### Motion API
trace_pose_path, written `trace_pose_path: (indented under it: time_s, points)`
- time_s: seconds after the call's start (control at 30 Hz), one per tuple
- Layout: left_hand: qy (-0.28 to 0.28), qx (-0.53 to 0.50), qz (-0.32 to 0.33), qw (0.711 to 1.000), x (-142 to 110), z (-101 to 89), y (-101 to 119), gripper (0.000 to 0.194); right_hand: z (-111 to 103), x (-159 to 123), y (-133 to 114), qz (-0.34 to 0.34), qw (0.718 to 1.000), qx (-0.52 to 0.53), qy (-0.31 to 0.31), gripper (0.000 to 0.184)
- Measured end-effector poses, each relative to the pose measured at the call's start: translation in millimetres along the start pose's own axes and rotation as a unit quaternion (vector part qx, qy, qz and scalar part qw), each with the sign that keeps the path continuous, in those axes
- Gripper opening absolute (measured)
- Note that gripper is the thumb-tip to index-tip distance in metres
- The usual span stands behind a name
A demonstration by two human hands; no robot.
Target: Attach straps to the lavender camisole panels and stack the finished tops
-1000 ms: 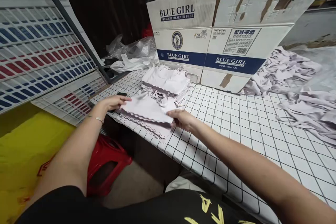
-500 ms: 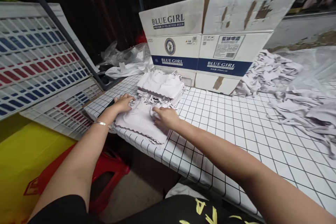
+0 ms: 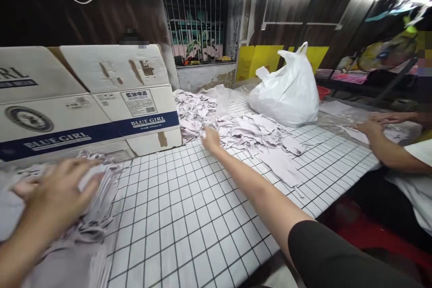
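My left hand, blurred with its fingers apart, is over the stacked pale lilac-grey fabric pieces at the lower left. These stacked pieces have thin straps or strips bunched near the middle. My right hand is stretched out to the loose heap of similar fabric pieces beyond the middle of the table. Its fingertips are smeared and partly hidden, so any cloth between them cannot be made out. A second part of the heap lies just behind that hand.
An opened Blue Girl beer carton stands upright behind the stack on the checked tablecloth. A white plastic bag is behind the heap. At the right, a co-worker's hands are on fabric and clear plastic.
The view has swung right. My right hand has left the stack and reached across to the loose heap. My left hand stays near the stack, fingers spread and raised.
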State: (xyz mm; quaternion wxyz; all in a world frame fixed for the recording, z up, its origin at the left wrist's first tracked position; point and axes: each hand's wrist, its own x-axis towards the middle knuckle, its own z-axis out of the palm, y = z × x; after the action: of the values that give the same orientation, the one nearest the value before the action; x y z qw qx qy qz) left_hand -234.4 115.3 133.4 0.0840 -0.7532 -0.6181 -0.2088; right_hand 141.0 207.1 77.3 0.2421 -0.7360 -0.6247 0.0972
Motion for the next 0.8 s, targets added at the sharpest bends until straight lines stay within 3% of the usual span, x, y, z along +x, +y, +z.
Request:
trace_pose_path:
  time_s: [0.07,0.13,0.23,0.3,0.4,0.47,0.6,0.63,0.7,0.77,0.8]
  points:
    - [0.016,-0.005,0.026,1.000,1,23.5,43,0.033,-30,21,68,0.068,0.997,-0.023,0.038,0.055]
    - [-0.009,-0.039,0.056,0.998,9,45.6,75,0.030,-54,36,119,0.104,0.992,-0.032,0.061,0.049]
    - [-0.068,-0.122,0.074,0.987,33,72.8,111,0.029,-80,52,159,0.109,0.990,-0.016,0.090,0.021]
    - [-0.108,-0.233,0.059,0.965,51,85.1,140,0.031,-96,59,165,0.094,0.989,0.008,0.117,0.025]
    - [-0.156,-0.429,0.008,0.890,66,95.2,200,0.035,-126,63,149,0.044,0.983,0.060,0.170,0.038]
    - [-0.167,-0.502,-0.005,0.848,67,98.0,245,0.039,-149,60,126,-0.048,0.964,0.145,0.217,0.036]
    - [-0.162,-0.564,0.008,0.810,52,98.0,314,0.057,-197,41,67,-0.227,0.906,0.250,0.257,0.029]
    - [-0.147,-0.574,0.012,0.806,47,96.6,320,0.058,-208,34,53,-0.249,0.901,0.239,0.262,0.028]
    - [-0.102,-0.563,0.035,0.819,41,91.1,318,0.040,-228,18,32,-0.281,0.896,0.205,0.276,0.027]
    - [-0.052,-0.522,0.052,0.849,36,82.4,296,0.015,-242,1,21,-0.289,0.897,0.173,0.287,0.027]
    - [-0.033,-0.501,0.052,0.864,33,77.5,280,0.011,-244,-7,22,-0.278,0.902,0.160,0.288,0.027]
